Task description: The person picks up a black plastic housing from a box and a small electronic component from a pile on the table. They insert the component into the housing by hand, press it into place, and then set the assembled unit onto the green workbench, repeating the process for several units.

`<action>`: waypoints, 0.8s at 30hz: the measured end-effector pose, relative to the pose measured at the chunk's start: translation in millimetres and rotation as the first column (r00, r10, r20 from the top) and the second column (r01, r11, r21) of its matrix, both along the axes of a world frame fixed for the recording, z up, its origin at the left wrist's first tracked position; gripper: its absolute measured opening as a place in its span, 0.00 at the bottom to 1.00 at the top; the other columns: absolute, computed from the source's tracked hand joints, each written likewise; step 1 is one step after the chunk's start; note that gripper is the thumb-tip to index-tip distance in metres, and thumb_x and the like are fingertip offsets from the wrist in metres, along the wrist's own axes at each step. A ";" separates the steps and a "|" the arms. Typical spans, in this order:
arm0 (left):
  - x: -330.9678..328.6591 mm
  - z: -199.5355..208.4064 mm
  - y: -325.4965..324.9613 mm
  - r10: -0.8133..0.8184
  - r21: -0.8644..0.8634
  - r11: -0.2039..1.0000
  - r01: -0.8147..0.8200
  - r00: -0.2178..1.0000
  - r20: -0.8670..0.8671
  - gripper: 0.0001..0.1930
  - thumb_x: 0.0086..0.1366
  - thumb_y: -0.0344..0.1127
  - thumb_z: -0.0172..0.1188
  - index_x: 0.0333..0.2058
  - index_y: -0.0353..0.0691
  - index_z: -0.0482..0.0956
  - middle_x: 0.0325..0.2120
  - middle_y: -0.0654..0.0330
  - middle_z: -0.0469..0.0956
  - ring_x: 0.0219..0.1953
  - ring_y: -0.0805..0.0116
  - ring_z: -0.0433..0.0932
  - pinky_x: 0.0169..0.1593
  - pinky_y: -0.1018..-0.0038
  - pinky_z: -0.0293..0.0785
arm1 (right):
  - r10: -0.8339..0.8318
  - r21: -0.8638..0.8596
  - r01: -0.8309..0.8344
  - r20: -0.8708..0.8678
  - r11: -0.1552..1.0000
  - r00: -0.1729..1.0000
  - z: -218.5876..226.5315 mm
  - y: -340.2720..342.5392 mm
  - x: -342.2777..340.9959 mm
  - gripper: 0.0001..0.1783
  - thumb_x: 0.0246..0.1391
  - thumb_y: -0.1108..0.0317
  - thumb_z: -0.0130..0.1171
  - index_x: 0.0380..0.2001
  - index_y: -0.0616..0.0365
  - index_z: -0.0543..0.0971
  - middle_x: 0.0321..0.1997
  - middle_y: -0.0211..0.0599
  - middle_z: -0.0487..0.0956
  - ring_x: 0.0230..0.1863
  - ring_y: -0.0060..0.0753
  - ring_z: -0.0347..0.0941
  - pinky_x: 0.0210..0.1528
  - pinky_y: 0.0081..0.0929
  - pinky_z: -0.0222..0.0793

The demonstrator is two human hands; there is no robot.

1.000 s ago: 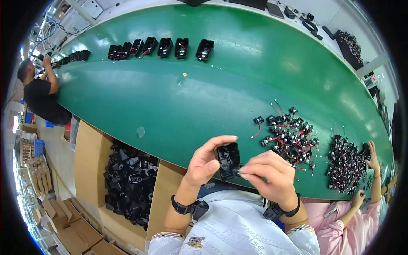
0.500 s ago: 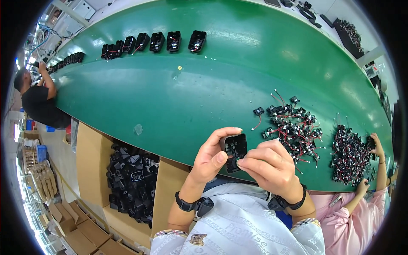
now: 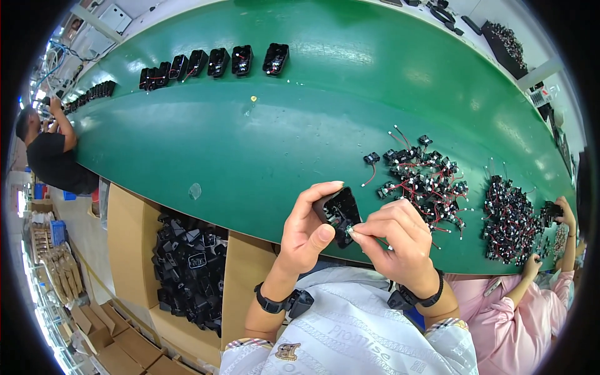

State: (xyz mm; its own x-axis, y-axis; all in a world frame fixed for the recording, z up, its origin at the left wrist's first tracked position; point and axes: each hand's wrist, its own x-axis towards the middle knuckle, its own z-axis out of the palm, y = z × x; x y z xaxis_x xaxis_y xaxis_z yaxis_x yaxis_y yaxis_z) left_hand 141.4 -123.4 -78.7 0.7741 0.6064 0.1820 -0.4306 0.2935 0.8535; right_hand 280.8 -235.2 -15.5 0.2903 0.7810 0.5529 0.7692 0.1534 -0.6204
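My left hand (image 3: 304, 232) grips a black open plastic housing (image 3: 339, 207), its thumb along the near side and its fingers behind. The hollow of the housing faces up, with small parts inside that I cannot make out well. At its lower right rim, my right hand (image 3: 400, 240) pinches a small whitish piece (image 3: 349, 229), perhaps a plug; the fingertips hide most of it. Just beyond my right hand lies a loose pile of small black parts with red wires and white plugs (image 3: 425, 175). One such part (image 3: 371, 159) lies apart to its left.
On the green table (image 3: 269, 144), a row of black housings (image 3: 218, 62) stands along the far left. A cardboard box (image 3: 128, 244) of black housings (image 3: 190, 269) is below the left edge. Another parts pile (image 3: 509, 219) lies right, beside a co-worker's hands (image 3: 565, 212); another person (image 3: 53, 150) works far left.
The housing has tilted in my left hand. My right fingers have drawn slightly out to its rim, where the whitish piece now shows. The whole view has shifted a little.
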 end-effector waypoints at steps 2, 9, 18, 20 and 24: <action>0.1 1.7 0.3 0.010 0.079 0.997 -0.009 1.000 -0.018 0.34 0.68 0.45 0.63 0.63 0.28 0.63 0.58 0.52 0.67 0.60 0.65 0.67 0.65 0.67 0.61 | -0.004 0.007 0.004 0.024 1.000 1.000 0.6 0.6 0.0 0.12 0.37 0.77 0.74 0.28 0.58 0.81 0.27 0.33 0.78 0.28 0.36 0.74 0.29 0.30 0.69; 4.0 7.0 -2.5 -0.008 -0.006 1.000 0.008 1.000 -0.011 0.33 0.70 0.47 0.60 0.63 0.30 0.62 0.55 0.55 0.69 0.55 0.68 0.70 0.61 0.70 0.66 | 0.069 -0.112 -0.064 0.047 0.992 0.996 -2.8 -3.5 1.4 0.15 0.39 0.72 0.74 0.35 0.55 0.85 0.38 0.35 0.78 0.38 0.37 0.74 0.35 0.31 0.69; 11.4 6.7 -1.0 -0.090 -0.306 0.949 0.080 0.996 -0.016 0.40 0.68 0.59 0.57 0.65 0.34 0.57 0.51 0.50 0.73 0.47 0.63 0.78 0.50 0.68 0.77 | 0.179 -0.231 -0.181 -0.030 0.956 0.983 16.1 6.6 18.4 0.26 0.36 0.62 0.78 0.42 0.52 0.82 0.63 0.44 0.71 0.60 0.50 0.68 0.50 0.43 0.71; 7.3 2.4 4.4 -0.084 -0.319 0.945 0.075 0.996 -0.016 0.39 0.69 0.58 0.57 0.64 0.33 0.58 0.52 0.51 0.72 0.49 0.64 0.77 0.53 0.69 0.76 | 0.221 -0.191 -0.189 0.164 0.963 0.961 14.1 12.3 17.5 0.20 0.36 0.66 0.77 0.37 0.52 0.83 0.60 0.41 0.74 0.57 0.50 0.70 0.53 0.45 0.72; 5.5 6.0 7.8 -0.071 -0.264 0.962 0.071 0.997 0.008 0.38 0.69 0.56 0.57 0.64 0.32 0.59 0.53 0.50 0.71 0.51 0.64 0.75 0.53 0.68 0.75 | 0.236 -0.160 -0.213 0.142 0.964 0.961 14.1 16.7 13.2 0.16 0.36 0.72 0.73 0.34 0.52 0.84 0.55 0.38 0.77 0.52 0.50 0.73 0.55 0.46 0.71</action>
State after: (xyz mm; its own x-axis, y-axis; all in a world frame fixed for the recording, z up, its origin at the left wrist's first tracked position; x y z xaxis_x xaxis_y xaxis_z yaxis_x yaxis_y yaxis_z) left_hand 146.9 -115.6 -72.7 0.8171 0.5760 0.0219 -0.3992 0.5381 0.7424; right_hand 294.0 -218.5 -1.4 0.0155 0.8894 0.4568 0.8152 0.2533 -0.5209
